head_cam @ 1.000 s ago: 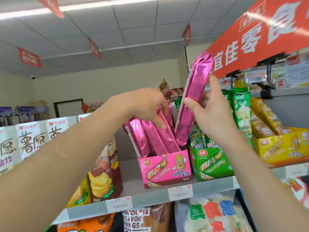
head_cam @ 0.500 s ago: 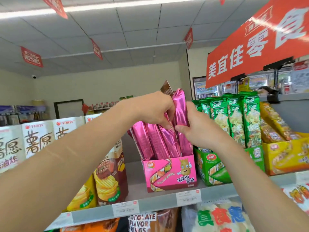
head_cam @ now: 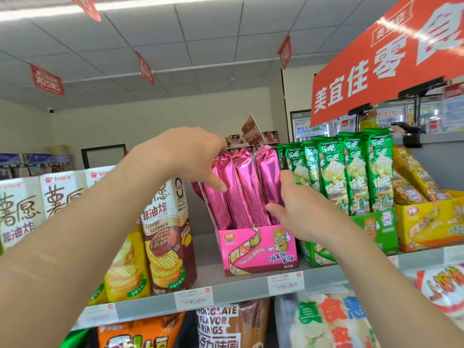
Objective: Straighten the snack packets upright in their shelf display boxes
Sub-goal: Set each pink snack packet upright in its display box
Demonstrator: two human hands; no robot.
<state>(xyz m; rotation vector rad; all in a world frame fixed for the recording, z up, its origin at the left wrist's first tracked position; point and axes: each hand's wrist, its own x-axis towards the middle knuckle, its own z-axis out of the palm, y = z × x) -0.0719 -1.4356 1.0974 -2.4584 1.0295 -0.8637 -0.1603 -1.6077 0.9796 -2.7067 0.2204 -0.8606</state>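
A pink display box (head_cam: 258,249) stands on the shelf in the middle of the head view. Several shiny pink snack packets (head_cam: 244,187) stand in it, leaning slightly left. My left hand (head_cam: 193,162) reaches over from the left, its fingers curled over the packet tops and its thumb pressed on the front of the left packets. From the right, my right hand (head_cam: 298,214) grips the rightmost pink packet (head_cam: 270,182) low on its side. This packet stands in the box beside the others.
A green display box (head_cam: 371,229) of upright green packets (head_cam: 351,177) adjoins the pink box on the right, then a yellow box (head_cam: 431,222). Tall chip cartons (head_cam: 165,234) stand to the left. A red sign (head_cam: 376,64) hangs overhead. The shelf edge (head_cam: 236,290) carries price tags.
My right hand has brought the raised pink packet down into the right end of the pink box. My left hand has stayed on the other packets, which now stand closer to upright.
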